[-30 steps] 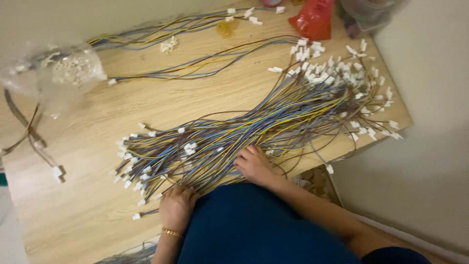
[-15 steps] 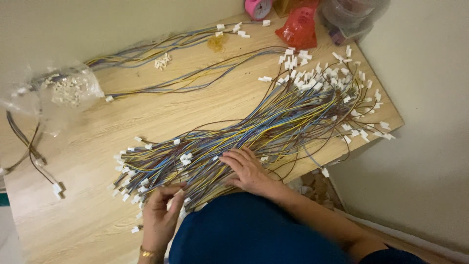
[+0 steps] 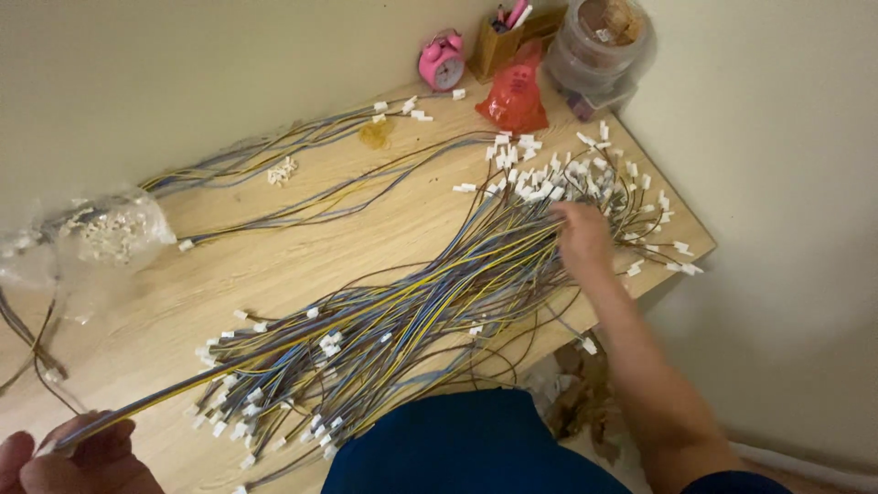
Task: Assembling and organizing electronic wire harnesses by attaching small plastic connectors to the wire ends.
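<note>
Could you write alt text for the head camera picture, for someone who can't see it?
A person's right hand reaches into a big bundle of coloured wires with white connectors on a wooden desk, while the left hand pinches one end of a few wires. A pink alarm clock and a red bag sit at the back.

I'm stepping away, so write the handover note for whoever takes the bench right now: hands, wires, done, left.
Left hand: closed on one end of a thin wire strand, low at the desk's near edge.
Right hand: reaching into the far end of the big wire bundle, grip hidden.
Bundle lies diagonally across the wooden desk, white connectors at both ends.
Done: one strand partly drawn out.
Left: the rest of the bundle, unsorted.
</note>
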